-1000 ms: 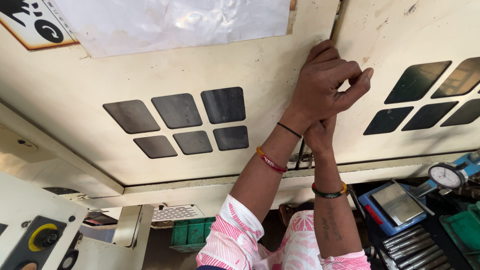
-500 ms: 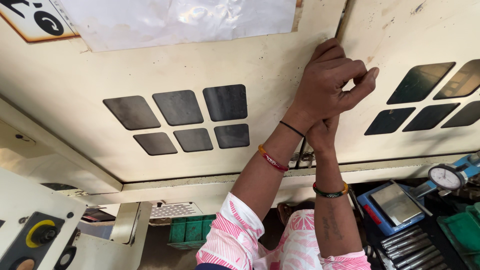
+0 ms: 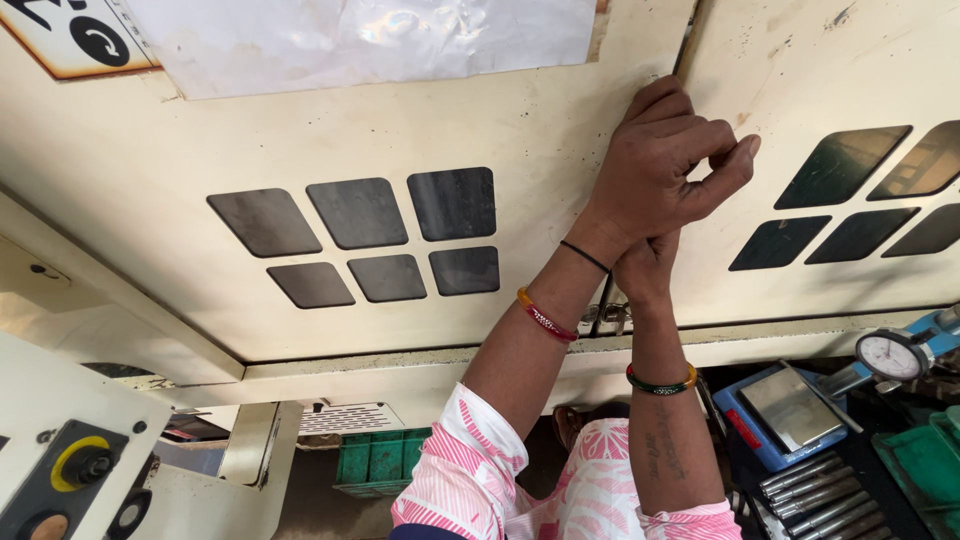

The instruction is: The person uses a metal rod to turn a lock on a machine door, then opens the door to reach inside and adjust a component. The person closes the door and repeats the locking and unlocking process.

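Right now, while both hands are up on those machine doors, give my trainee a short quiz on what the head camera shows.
1. True or false: the left hand lies over the right hand at the seam between the two cream doors.
2. Multiple choice: how many dark window panes does the left door show? A four, B six, C nine.
3. Short answer: which instrument with a round white face sits at the right edge, beside the blue weighing scale?

Key:
1. True.
2. B: three above, three below.
3. The dial gauge.
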